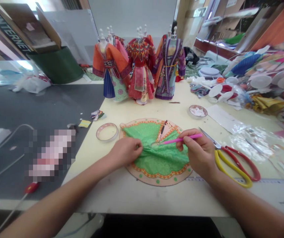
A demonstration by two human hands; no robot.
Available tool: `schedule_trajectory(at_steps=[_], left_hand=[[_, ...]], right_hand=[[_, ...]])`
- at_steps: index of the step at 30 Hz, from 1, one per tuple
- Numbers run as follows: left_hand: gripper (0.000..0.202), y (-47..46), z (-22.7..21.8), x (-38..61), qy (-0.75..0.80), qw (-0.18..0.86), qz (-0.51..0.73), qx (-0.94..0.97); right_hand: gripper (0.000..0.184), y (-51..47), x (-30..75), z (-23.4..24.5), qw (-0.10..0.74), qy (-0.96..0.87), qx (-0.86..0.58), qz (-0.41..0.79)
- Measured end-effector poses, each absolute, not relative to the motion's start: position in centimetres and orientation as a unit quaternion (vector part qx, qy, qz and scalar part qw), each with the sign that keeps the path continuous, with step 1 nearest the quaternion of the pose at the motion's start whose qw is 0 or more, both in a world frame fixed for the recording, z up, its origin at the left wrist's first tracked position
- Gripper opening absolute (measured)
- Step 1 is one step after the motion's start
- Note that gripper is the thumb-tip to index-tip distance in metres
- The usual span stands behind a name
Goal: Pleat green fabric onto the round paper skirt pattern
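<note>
A round piece of green fabric (pixel 164 162) with an orange-patterned, pale scalloped border lies on the table in front of me. My left hand (pixel 128 150) is closed in a pinch on the fabric's left side, where folds run toward the middle. Between the fingers of my right hand (pixel 198 150) is a thin pink-handled tool (pixel 181 139). Its pale tip, too small to make out, is over the fabric's centre near a wedge-shaped printed panel (pixel 166 129). Large scissors (pixel 233 162) with one red and one yellow handle lie right beside my right hand, blades apart.
Several doll-sized costumes on stands (pixel 140 69) line the back. A small bowl of white stuff (pixel 198 111) is at the right, another shallow bowl (pixel 107 132) at the left. Fabric scraps and plastic (pixel 253 142) clutter the right; a ruler (pixel 271 182) lies near the front.
</note>
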State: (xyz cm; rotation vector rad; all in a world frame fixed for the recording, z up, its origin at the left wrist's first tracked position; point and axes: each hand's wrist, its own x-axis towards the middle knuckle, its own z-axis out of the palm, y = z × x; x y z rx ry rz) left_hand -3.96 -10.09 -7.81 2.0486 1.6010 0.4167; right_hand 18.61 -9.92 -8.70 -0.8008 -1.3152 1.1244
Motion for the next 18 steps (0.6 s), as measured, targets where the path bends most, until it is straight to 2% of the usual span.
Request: schedule_trajectory(at_steps=[3,6,10,13,18], left_hand=[[0.008,-10.2,-7.4,-4.3,0.62,0.185,0.232,0.727],[0.013,-11.5,-7.6,-4.1,0.597,0.2,0.289,0.722],[0.022,-14.0,-9.1,-3.3,0.493,0.298,0.245,0.78],[0.033,-14.9,-10.3,-2.0,0.476,0.273,0.204,0.811],[0.035,-14.0,-10.2,2.1,0.515,0.207,0.186,0.811]], right_hand=[[0.008,-9.9,18.6,-8.6,0.577,-0.566,-0.344,0.479],[0.008,-9.8,18.7,-8.5,0.582,-0.56,-0.345,0.478],[0.007,-9.7,18.8,-8.1,0.596,-0.551,-0.337,0.476],[0.008,-9.7,18.8,-7.9,0.605,-0.547,-0.332,0.474],[0.008,-9.6,19.0,-7.8,0.617,-0.534,-0.33,0.475]])
